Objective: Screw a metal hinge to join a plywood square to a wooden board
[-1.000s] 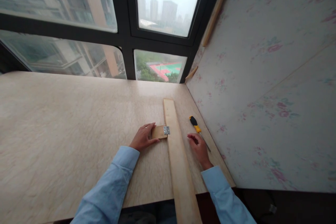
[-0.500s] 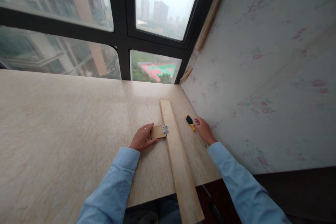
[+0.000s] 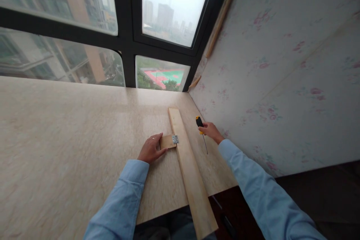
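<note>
My left hand (image 3: 151, 148) grips a small wooden block (image 3: 166, 141) by its left end, thumb on the near side and fingers on the far side. A metal hinge (image 3: 175, 139) spans the joint between this block and a long wooden board (image 3: 189, 168). To the right of the board, my right hand (image 3: 210, 131) pinches a screwdriver (image 3: 199, 121) with a black and yellow handle. Its thin shaft (image 3: 205, 144) points down toward the stone-look sill, and the tip seems close to the surface; whether it touches I cannot tell.
The board lies on the marble-patterned sill (image 3: 70, 138) and juts past its front edge. A flowered wall (image 3: 281, 82) bounds the right side, and a dark-framed window (image 3: 128, 45) stands behind. Below the edge, a dark tool-like object (image 3: 229, 227) is partly visible.
My right hand has taken hold of the screwdriver and turned it more upright, shifting slightly left in view. My left hand stays on the block. The whole view has shifted a little.
</note>
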The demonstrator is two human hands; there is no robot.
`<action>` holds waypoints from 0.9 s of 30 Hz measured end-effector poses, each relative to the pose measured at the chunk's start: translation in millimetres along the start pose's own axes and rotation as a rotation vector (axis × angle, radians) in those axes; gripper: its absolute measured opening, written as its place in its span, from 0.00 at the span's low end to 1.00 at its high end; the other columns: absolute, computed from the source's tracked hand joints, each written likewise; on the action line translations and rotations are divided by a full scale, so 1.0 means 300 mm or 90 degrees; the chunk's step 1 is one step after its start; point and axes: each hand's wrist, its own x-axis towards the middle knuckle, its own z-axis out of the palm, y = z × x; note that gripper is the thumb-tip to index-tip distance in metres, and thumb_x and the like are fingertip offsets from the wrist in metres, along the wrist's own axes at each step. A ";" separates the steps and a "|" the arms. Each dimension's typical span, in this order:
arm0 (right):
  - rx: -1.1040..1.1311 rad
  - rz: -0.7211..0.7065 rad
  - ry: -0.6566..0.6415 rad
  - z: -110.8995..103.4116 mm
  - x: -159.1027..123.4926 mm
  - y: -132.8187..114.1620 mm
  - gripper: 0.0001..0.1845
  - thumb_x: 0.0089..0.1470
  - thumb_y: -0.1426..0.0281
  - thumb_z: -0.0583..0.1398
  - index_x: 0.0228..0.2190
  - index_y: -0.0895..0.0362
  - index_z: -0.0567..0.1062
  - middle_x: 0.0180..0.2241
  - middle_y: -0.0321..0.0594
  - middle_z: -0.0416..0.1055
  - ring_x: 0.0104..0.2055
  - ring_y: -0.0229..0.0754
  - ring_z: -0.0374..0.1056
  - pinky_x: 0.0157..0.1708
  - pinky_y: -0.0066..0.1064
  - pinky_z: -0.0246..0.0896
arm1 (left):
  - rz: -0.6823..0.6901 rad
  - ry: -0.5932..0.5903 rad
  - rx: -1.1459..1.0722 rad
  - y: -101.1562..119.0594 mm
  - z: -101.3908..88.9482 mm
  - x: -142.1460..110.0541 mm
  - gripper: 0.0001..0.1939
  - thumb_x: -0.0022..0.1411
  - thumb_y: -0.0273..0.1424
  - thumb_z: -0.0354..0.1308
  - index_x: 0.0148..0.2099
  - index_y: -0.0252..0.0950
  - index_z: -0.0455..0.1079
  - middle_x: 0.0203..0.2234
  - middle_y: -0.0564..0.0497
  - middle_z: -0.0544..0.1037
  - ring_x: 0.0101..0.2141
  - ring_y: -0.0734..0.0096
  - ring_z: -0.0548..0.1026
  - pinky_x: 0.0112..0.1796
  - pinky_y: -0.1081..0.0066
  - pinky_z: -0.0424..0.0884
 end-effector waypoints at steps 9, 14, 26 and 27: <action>0.460 -0.267 0.196 -0.019 -0.147 -0.282 0.21 0.47 0.58 0.66 0.36 0.59 0.70 0.35 0.42 0.74 0.37 0.41 0.72 0.40 0.35 0.70 | -0.011 0.016 -0.020 0.008 0.000 0.000 0.33 0.55 0.43 0.61 0.59 0.33 0.62 0.52 0.39 0.71 0.52 0.54 0.70 0.52 0.55 0.66; 0.389 -0.333 0.112 0.071 -0.180 -0.330 0.18 0.47 0.59 0.66 0.36 0.58 0.72 0.34 0.42 0.75 0.36 0.43 0.73 0.39 0.36 0.71 | -0.022 0.013 -0.026 0.011 -0.003 0.000 0.32 0.55 0.43 0.60 0.59 0.33 0.62 0.51 0.40 0.72 0.52 0.55 0.70 0.52 0.56 0.66; 0.277 -0.367 0.148 0.183 -0.188 -0.338 0.16 0.50 0.60 0.65 0.36 0.57 0.74 0.33 0.41 0.76 0.35 0.42 0.73 0.39 0.35 0.70 | -0.027 0.005 -0.022 0.017 -0.005 0.000 0.30 0.55 0.43 0.60 0.57 0.34 0.65 0.49 0.40 0.73 0.49 0.55 0.71 0.51 0.55 0.67; 0.272 -0.369 0.151 0.181 -0.188 -0.338 0.15 0.50 0.60 0.65 0.36 0.57 0.74 0.34 0.41 0.76 0.35 0.43 0.73 0.39 0.35 0.70 | -0.028 0.004 -0.021 0.018 -0.006 0.000 0.30 0.55 0.43 0.60 0.57 0.34 0.65 0.49 0.40 0.73 0.49 0.55 0.71 0.51 0.55 0.67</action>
